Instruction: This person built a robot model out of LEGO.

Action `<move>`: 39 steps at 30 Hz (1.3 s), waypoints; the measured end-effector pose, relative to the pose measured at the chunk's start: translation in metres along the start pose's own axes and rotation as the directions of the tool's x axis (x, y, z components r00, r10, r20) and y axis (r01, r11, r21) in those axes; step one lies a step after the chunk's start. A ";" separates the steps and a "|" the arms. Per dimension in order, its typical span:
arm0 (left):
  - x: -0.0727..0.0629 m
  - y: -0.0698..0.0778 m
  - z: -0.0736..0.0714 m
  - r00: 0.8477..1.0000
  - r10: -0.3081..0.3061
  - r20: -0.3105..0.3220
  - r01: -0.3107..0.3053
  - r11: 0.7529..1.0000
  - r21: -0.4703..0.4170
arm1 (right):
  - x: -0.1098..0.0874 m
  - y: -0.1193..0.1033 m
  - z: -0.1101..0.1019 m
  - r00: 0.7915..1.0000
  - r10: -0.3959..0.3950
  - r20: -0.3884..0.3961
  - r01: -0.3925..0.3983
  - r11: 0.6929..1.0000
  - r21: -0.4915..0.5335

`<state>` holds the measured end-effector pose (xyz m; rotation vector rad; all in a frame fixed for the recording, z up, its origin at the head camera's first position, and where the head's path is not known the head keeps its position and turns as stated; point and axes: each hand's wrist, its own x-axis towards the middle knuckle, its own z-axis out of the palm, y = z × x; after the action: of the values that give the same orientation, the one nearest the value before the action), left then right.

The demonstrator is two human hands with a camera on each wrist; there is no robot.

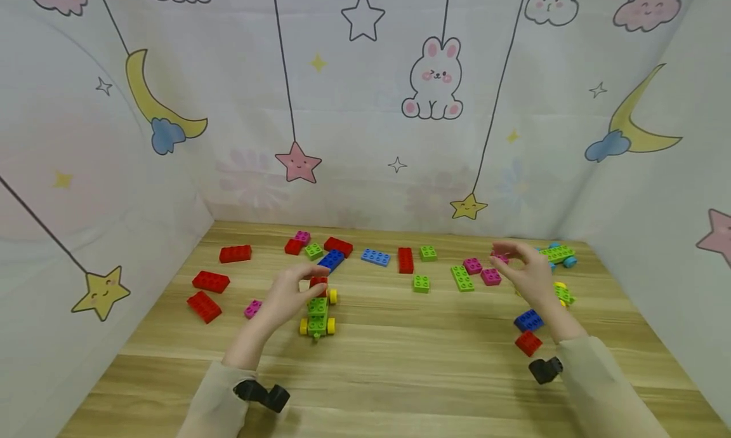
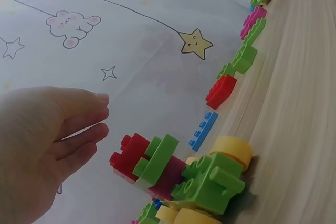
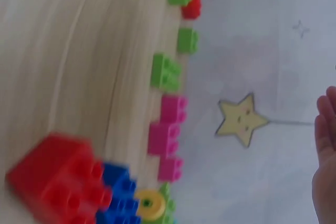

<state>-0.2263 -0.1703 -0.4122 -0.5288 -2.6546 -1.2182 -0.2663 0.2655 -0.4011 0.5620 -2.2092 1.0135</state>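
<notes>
A toy car [image 1: 317, 320] of green building bricks on yellow wheels stands left of the table's middle. In the left wrist view, a red brick [image 2: 130, 157] and a green plate [image 2: 160, 158] top its stack. My left hand [image 1: 289, 296] hovers beside the stack with its fingers extended; the left wrist view shows a gap between fingertips and bricks. My right hand [image 1: 528, 276] is raised over the right side, fingers loosely bent and holding nothing. Nearest it are pink bricks [image 1: 490, 277] and a second green car [image 1: 562, 293] with yellow wheels, partly hidden by the wrist.
Red bricks [image 1: 211, 281] lie at the left. Along the back are a dark blue brick [image 1: 331, 261], a light blue brick [image 1: 375, 257] and several green ones [image 1: 421, 284]. A blue-wheeled car [image 1: 558, 254] stands back right. A blue brick [image 1: 528, 320] and red brick [image 1: 528, 343] sit below the right hand.
</notes>
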 end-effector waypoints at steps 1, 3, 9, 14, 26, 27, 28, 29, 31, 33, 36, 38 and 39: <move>0.000 0.002 0.001 1.000 0.008 0.000 -0.008 1.000 0.004 | -0.001 0.004 -0.004 1.000 0.010 -0.003 -0.010 1.000 -0.014; -0.001 0.005 0.002 1.000 0.023 0.002 -0.023 1.000 0.009 | -0.004 0.012 -0.012 1.000 0.020 -0.003 -0.020 0.999 -0.049; -0.002 0.015 0.008 0.998 0.063 0.033 -0.062 0.998 -0.009 | -0.008 0.037 -0.035 1.000 0.026 -0.001 -0.026 0.992 -0.125; -0.001 0.017 0.015 0.995 0.081 0.066 -0.079 0.997 -0.021 | -0.014 0.053 -0.050 0.993 0.104 0.060 -0.093 0.982 -0.162; -0.003 0.018 0.025 0.992 0.069 0.102 -0.069 0.998 -0.003 | -0.027 0.086 -0.070 0.898 0.358 0.256 -0.278 0.913 -0.298; -0.003 0.018 0.025 0.993 0.064 0.103 -0.064 0.998 -0.002 | -0.028 0.088 -0.070 0.888 0.371 0.271 -0.286 0.908 -0.306; -0.003 0.018 0.025 0.993 0.059 0.104 -0.059 0.998 -0.003 | -0.029 0.091 -0.069 0.879 0.383 0.284 -0.292 0.903 -0.315; -0.004 0.019 0.025 0.993 0.055 0.105 -0.055 0.998 -0.005 | -0.030 0.093 -0.069 0.870 0.393 0.297 -0.296 0.899 -0.323; -0.004 0.019 0.025 0.993 0.056 0.105 -0.056 0.998 -0.005 | -0.031 0.096 -0.069 0.853 0.414 0.318 -0.302 0.889 -0.345; -0.004 0.019 0.025 0.993 0.055 0.105 -0.055 0.998 -0.004 | -0.032 0.099 -0.069 0.832 0.436 0.343 -0.308 0.877 -0.368; -0.003 0.019 0.026 0.993 0.057 0.104 -0.057 0.998 -0.003 | -0.033 0.103 -0.071 0.804 0.461 0.375 -0.303 0.861 -0.409; -0.003 0.019 0.026 0.993 0.057 0.105 -0.057 0.998 0.003 | -0.034 0.106 -0.072 0.793 0.468 0.390 -0.295 0.855 -0.426; -0.003 0.019 0.026 0.993 0.057 0.105 -0.058 0.998 0.005 | -0.034 0.107 -0.072 0.790 0.469 0.394 -0.292 0.854 -0.431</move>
<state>-0.2169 -0.1400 -0.4166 -0.6814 -2.7088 -1.1937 -0.2805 0.3917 -0.4435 0.2055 -2.9712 0.6757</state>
